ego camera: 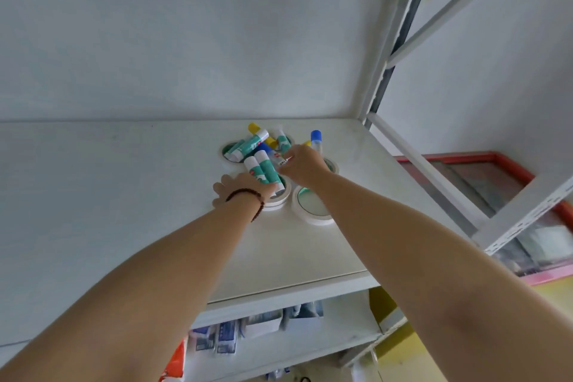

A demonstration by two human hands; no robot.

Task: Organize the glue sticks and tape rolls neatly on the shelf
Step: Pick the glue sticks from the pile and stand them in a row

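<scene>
While both arms reach over the white shelf (155,195), the left hand (245,189) closes around two teal glue sticks (262,172) standing in a tape roll (279,198). The right hand (302,164) pinches a small white-labelled stick (280,161). More glue sticks (252,141) lie heaped across other tape rolls; one roll (313,208) lies flat, nothing in it. Fingertips and the pile's far side are hidden. Lower-shelf packages (229,338) are blurred.

white back wall (186,40), blurred packets (217,338) on lower shelf, red-framed panel (483,183) at right
</scene>
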